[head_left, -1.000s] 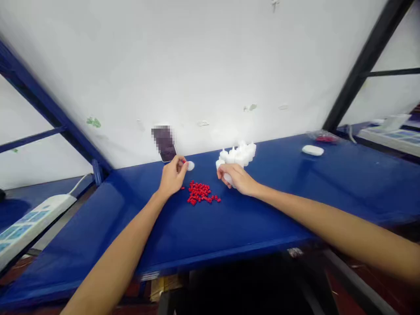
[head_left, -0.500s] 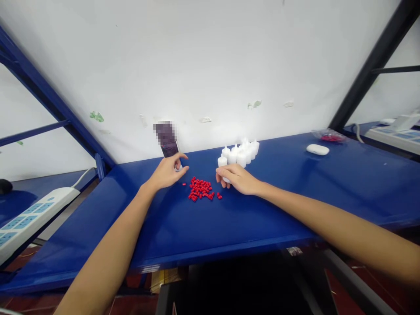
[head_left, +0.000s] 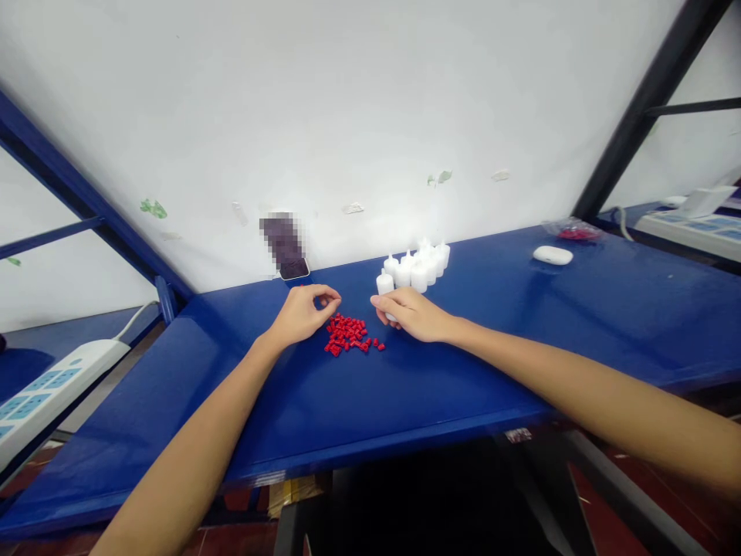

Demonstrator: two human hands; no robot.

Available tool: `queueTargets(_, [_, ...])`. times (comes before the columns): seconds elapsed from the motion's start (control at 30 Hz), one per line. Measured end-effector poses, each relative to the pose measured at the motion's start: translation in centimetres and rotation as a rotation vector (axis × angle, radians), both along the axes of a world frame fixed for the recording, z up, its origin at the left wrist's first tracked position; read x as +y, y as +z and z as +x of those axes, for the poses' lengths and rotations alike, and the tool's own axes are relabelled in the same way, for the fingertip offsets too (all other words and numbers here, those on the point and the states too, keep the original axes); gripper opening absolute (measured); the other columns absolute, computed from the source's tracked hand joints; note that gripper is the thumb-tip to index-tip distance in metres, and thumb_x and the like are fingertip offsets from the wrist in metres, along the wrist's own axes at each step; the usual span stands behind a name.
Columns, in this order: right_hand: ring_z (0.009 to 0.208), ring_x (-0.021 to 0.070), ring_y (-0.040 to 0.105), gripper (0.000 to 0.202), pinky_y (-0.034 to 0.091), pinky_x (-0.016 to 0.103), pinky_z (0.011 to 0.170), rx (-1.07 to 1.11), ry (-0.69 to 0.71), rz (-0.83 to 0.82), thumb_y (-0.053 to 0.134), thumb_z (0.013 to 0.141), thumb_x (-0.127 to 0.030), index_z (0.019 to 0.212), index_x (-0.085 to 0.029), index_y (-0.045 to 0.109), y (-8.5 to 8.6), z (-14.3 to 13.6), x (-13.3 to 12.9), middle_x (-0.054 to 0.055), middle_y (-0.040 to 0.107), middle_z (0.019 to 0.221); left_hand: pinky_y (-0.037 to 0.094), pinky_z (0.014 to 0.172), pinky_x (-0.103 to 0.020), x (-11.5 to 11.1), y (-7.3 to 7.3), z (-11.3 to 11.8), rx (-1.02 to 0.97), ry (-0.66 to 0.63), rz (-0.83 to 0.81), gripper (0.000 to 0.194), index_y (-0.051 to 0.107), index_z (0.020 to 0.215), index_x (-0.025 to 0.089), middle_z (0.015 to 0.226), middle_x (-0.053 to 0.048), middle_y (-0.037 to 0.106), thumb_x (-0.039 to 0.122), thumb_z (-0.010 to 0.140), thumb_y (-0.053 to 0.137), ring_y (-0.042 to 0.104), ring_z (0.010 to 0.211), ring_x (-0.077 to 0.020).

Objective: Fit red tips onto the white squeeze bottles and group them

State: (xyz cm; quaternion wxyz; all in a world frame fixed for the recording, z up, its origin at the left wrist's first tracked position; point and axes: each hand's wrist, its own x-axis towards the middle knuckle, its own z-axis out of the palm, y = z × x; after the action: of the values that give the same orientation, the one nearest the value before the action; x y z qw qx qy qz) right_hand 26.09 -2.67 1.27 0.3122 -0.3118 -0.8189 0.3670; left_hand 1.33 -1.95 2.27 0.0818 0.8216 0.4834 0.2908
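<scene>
My left hand (head_left: 306,313) is closed in a pinch, thumb against fingertips, just above the left side of a pile of small red caps (head_left: 347,333). Whatever is between those fingertips is too small or hidden to make out. A speck of red (head_left: 302,286) shows behind the knuckles. To the right of the pile, my right hand (head_left: 414,313) is wrapped round a small white bottle (head_left: 391,317), mostly covered by the fingers. Just behind that hand stands another white bottle (head_left: 385,282) with a thin nozzle, in front of a group of several upright white bottles (head_left: 420,274).
A phone (head_left: 294,267) leans on the wall at the back. On the blue table (head_left: 405,394), a white oval case (head_left: 553,255) and a plastic bag with red pieces (head_left: 579,233) lie at the right. A power strip (head_left: 52,386) stands off to the left.
My left hand has gone from spread fingers to a pinch and moved slightly right, closer to the caps. The right hand keeps its hold on the bottle. The view has shifted slightly.
</scene>
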Motion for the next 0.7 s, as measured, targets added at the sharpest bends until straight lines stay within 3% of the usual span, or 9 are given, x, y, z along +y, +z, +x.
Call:
queueTargets(0.1, [0.054, 0.0111, 0.048, 0.061, 0.036, 0.027, 0.062, 0.028, 0.0, -0.03, 0.032, 0.099, -0.057, 0.06, -0.016, 0.054, -0.1, -0.1, 0.2, -0.001, 0.049, 0.054, 0.049, 0.072, -0.029, -0.9, 0.4, 1.9, -0.325, -0.009, -0.037, 0.026, 0.072, 0.097, 0.015, 0.085, -0.006, 0.072, 0.036, 0.083, 0.064, 0.064, 0.077, -0.0172])
queueTargets(0.2, [0.053, 0.0113, 0.048, 0.064, 0.036, 0.027, 0.061, 0.064, 0.012, -0.039, 0.029, 0.098, -0.061, 0.06, -0.015, 0.055, -0.4, -0.2, 0.4, -0.001, 0.05, 0.053, 0.052, 0.077, -0.029, -2.1, 0.4, 4.5, -0.51, -0.15, -0.162, 0.034, 0.069, 0.114, 0.016, 0.094, -0.007, 0.071, 0.035, 0.086, 0.063, 0.066, 0.086, -0.0178])
queueTargets(0.37, [0.052, 0.0111, 0.047, 0.068, 0.035, 0.027, 0.059, 0.104, 0.062, -0.014, 0.024, 0.097, -0.063, 0.059, -0.016, 0.053, -0.8, -0.1, 0.4, 0.0, 0.05, 0.053, 0.055, 0.08, -0.032, -3.2, -0.4, 7.0, -0.66, -0.269, -0.179, 0.021, 0.072, 0.098, 0.016, 0.101, -0.008, 0.071, 0.033, 0.087, 0.064, 0.068, 0.081, -0.0169])
queueTargets(0.5, [0.052, 0.0107, 0.047, 0.064, 0.033, 0.026, 0.057, 0.095, 0.065, -0.002, 0.031, 0.096, -0.064, 0.058, -0.016, 0.051, -0.9, -0.1, 0.4, 0.0, 0.05, 0.053, 0.056, 0.078, -0.032, -3.2, -1.1, 7.0, -0.674, -0.236, -0.179, 0.019, 0.07, 0.092, 0.016, 0.087, -0.006, 0.071, 0.031, 0.082, 0.07, 0.067, 0.078, -0.0171])
queueTargets(0.7, [0.051, 0.0103, 0.043, 0.057, 0.03, 0.026, 0.055, 0.086, 0.091, -0.004, 0.04, 0.095, -0.06, 0.058, -0.017, 0.048, -0.5, 0.0, 0.2, -0.002, 0.046, 0.053, 0.055, 0.072, -0.03, -3.0, -1.2, 6.6, -0.641, -0.245, -0.181, 0.02, 0.069, 0.084, 0.017, 0.087, -0.006, 0.067, 0.036, 0.079, 0.073, 0.064, 0.077, -0.0158])
